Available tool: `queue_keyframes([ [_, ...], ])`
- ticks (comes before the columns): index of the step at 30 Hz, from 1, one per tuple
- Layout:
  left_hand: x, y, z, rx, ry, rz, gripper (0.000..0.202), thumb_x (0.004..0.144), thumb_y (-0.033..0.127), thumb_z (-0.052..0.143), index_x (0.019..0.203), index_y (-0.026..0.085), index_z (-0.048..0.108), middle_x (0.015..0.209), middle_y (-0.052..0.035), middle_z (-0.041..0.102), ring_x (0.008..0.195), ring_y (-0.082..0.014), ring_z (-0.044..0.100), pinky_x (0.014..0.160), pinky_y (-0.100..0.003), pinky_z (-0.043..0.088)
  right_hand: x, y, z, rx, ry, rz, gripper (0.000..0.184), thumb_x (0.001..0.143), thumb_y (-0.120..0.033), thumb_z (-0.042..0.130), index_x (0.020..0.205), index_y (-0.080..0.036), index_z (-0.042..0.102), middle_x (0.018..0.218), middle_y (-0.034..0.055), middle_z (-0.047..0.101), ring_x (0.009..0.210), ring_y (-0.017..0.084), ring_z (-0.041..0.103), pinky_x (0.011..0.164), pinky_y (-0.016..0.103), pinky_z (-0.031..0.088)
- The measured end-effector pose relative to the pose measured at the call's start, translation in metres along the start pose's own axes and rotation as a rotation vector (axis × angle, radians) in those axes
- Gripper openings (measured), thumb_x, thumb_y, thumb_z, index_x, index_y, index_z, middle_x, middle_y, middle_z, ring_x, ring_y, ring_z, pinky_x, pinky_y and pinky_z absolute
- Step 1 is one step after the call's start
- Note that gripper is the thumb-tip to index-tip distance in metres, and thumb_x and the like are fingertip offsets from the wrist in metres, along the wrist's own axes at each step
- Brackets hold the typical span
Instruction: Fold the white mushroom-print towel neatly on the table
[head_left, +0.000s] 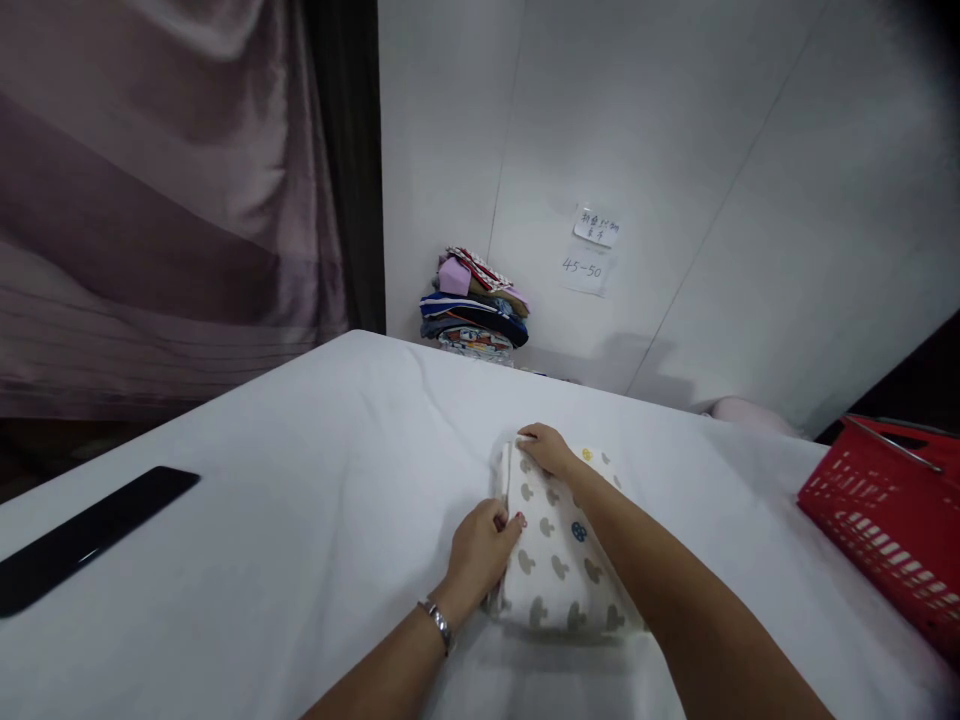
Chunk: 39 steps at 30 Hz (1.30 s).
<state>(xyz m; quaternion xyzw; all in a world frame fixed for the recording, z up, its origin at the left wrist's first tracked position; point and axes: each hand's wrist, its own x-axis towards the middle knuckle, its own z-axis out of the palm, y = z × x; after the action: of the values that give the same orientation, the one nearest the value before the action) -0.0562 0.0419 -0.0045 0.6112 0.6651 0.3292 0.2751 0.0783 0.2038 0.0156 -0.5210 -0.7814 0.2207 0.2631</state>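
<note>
A folded white cloth (559, 568) printed with grey mushroom shapes, plus a blue and a yellow one, lies on the white-covered table (247, 560). My left hand (480, 548) grips its left edge, thumb on top and the other fingers curled at the side. At the far left corner, my right hand (546, 450) pinches the fabric, and its forearm crosses over the right part of the cloth. The layers of the fold show along the left side. A silver bracelet (437, 625) circles my left wrist.
On the left of the table lies a flat black object (90, 535). A red plastic basket (885, 520) stands at the right edge. Behind the far edge rises a pile of folded clothes (476, 305), near paper labels (589, 250) on the wall. A pinkish curtain (165, 200) hangs at left.
</note>
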Motion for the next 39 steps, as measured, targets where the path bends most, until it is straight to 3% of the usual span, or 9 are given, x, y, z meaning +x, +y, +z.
queue_keyframes([
  [5,-0.006,0.008,-0.01,0.045,-0.091,0.008,0.043,0.074,0.058,0.048,0.058,0.018,0.05,0.067,0.0,0.055,0.063,-0.0129,0.049,0.054,-0.024,0.028,0.005,-0.004,0.006,0.108,0.055,0.024,0.016,0.074,-0.025,0.052,0.083,-0.018,0.064,0.082,0.0017,0.064,0.08,0.017,0.059,0.073,0.026,0.043],
  [11,-0.027,0.013,-0.02,0.067,-0.254,0.001,0.034,0.07,0.043,0.056,0.051,0.017,0.048,0.064,0.0001,0.055,0.06,-0.0123,0.049,0.052,-0.024,0.027,0.006,-0.005,0.012,0.183,0.026,0.03,0.015,0.072,-0.029,0.052,0.078,-0.018,0.062,0.074,-0.0004,0.062,0.072,0.015,0.057,0.067,0.023,0.043],
  [19,-0.045,0.001,-0.022,-0.013,-0.191,-0.066,0.034,0.075,0.043,0.048,0.052,0.017,0.044,0.062,0.0007,0.05,0.06,-0.0117,0.045,0.055,-0.024,0.029,0.006,-0.007,0.022,0.147,0.025,0.032,0.011,0.071,-0.027,0.054,0.075,-0.019,0.061,0.078,0.0,0.062,0.076,0.015,0.057,0.071,0.025,0.043],
  [24,-0.049,0.0,-0.025,-0.022,-0.26,0.016,0.04,0.072,0.053,0.052,0.054,0.018,0.05,0.068,-0.0015,0.054,0.064,-0.0138,0.047,0.055,-0.024,0.029,0.008,-0.004,0.026,0.077,-0.002,0.012,0.009,0.075,-0.026,0.053,0.075,-0.021,0.06,0.071,-0.0016,0.061,0.069,0.014,0.055,0.068,0.025,0.041],
  [28,-0.049,0.0,-0.028,-0.006,-0.279,0.066,0.037,0.073,0.044,0.053,0.05,0.017,0.046,0.065,0.0,0.052,0.06,-0.0118,0.046,0.055,-0.024,0.028,0.007,-0.001,0.028,0.021,0.003,-0.017,0.01,0.078,-0.027,0.05,0.08,-0.023,0.059,0.073,-0.0016,0.061,0.073,0.015,0.054,0.069,0.024,0.04],
  [33,-0.044,-0.005,-0.029,0.114,-0.276,-0.027,0.034,0.073,0.037,0.05,0.046,0.017,0.046,0.056,0.0011,0.048,0.055,-0.0105,0.043,0.053,-0.024,0.024,0.005,0.0,0.031,-0.037,0.033,-0.018,0.014,0.081,-0.029,0.046,0.087,-0.023,0.058,0.079,-0.0001,0.062,0.076,0.016,0.054,0.071,0.026,0.039],
  [39,-0.041,-0.011,-0.026,0.104,-0.293,-0.062,0.048,0.075,0.052,0.045,0.043,0.017,0.046,0.045,0.0031,0.034,0.046,-0.0092,0.033,0.048,-0.025,0.017,0.006,-0.001,0.034,-0.078,0.027,-0.04,0.016,0.083,-0.027,0.046,0.091,-0.023,0.06,0.082,0.0017,0.064,0.078,0.018,0.056,0.073,0.029,0.041],
])
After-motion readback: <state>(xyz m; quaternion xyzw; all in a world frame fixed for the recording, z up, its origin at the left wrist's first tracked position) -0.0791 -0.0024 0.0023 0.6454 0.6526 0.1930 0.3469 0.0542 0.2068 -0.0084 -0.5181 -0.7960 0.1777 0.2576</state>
